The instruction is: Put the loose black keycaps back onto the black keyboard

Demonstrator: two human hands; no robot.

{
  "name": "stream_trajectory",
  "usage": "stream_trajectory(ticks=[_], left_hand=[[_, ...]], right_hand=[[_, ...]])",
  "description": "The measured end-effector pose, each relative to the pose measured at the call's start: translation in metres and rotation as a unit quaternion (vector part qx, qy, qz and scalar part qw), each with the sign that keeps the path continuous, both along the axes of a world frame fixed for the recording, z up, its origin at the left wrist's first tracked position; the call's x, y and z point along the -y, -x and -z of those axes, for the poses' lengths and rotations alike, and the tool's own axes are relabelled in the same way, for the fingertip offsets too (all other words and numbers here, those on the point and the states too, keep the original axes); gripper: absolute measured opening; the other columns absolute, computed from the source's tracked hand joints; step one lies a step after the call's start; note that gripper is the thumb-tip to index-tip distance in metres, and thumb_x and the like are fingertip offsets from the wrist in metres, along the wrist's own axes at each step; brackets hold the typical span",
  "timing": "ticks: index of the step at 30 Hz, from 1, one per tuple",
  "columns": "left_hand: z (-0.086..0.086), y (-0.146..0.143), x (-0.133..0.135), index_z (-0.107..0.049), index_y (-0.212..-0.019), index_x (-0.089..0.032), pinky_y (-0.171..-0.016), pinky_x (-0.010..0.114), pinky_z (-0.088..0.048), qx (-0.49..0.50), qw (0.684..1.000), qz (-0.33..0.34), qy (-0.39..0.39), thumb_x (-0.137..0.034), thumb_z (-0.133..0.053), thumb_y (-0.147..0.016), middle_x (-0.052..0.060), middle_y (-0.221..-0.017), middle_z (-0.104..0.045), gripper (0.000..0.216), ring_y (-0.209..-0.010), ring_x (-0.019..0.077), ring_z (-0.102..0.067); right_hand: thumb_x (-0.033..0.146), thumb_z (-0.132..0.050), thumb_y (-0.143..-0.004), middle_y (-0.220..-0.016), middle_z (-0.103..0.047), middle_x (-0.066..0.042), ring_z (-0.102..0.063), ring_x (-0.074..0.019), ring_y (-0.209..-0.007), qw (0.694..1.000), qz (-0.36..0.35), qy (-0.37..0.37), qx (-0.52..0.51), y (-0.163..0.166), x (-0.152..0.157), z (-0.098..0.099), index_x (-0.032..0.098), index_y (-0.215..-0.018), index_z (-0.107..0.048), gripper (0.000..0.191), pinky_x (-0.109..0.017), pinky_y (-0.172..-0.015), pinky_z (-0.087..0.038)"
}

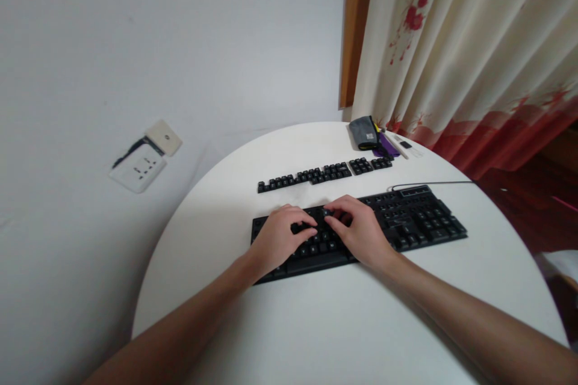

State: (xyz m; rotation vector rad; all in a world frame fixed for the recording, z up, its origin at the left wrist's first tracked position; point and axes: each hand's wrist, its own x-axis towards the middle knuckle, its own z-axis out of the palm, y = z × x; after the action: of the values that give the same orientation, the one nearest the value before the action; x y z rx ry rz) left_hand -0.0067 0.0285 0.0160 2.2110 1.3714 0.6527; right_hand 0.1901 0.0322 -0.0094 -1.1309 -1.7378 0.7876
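Note:
A black keyboard (406,216) lies on a round white table (325,313), its cable running off to the right. Both my hands rest on its left half. My left hand (277,237) is curled over the keys, thumb pointing right. My right hand (361,228) is bent the same way, thumb and fingertips pinched together at the keys near the middle. The two hands almost touch there. What the fingertips hold is hidden. Behind the keyboard, a row of loose black keycaps (316,174) is laid out on the table.
At the table's far edge lie a grey folded cloth (363,132), a purple item (386,145) and a small white tool (406,145). A floral curtain (474,54) hangs at the right. A white wall socket (144,165) is at the left.

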Motion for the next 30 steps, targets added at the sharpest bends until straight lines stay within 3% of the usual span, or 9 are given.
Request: stream_trajectory(ticks=[10,30], left_hand=[[-0.0034,-0.0011,0.0002,-0.073,-0.079,-0.022,-0.085,0.033,-0.046,0.017,1.0,0.014,0.005,-0.02,-0.065,-0.085,0.0,-0.086,-0.074,0.01,-0.084,0.0178,-0.065],[0.0014,-0.0026,0.0007,-0.072,-0.082,-0.021,-0.079,0.03,-0.047,0.015,1.0,-0.019,0.002,-0.023,-0.062,-0.086,0.002,-0.085,-0.07,0.01,-0.081,0.0177,-0.063]], right_hand=[[0.012,-0.066,-0.08,-0.085,-0.065,-0.003,-0.06,-0.0154,-0.074,1.0,0.003,0.006,0.0,0.0005,-0.0002,-0.0003,0.02,-0.09,-0.069,0.014,-0.029,-0.068,-0.049],[0.012,-0.064,-0.08,-0.087,-0.065,-0.003,-0.06,-0.0153,-0.074,1.0,0.006,0.005,0.001,0.0004,0.0012,-0.0059,0.019,-0.091,-0.069,0.014,-0.03,-0.07,-0.05]])
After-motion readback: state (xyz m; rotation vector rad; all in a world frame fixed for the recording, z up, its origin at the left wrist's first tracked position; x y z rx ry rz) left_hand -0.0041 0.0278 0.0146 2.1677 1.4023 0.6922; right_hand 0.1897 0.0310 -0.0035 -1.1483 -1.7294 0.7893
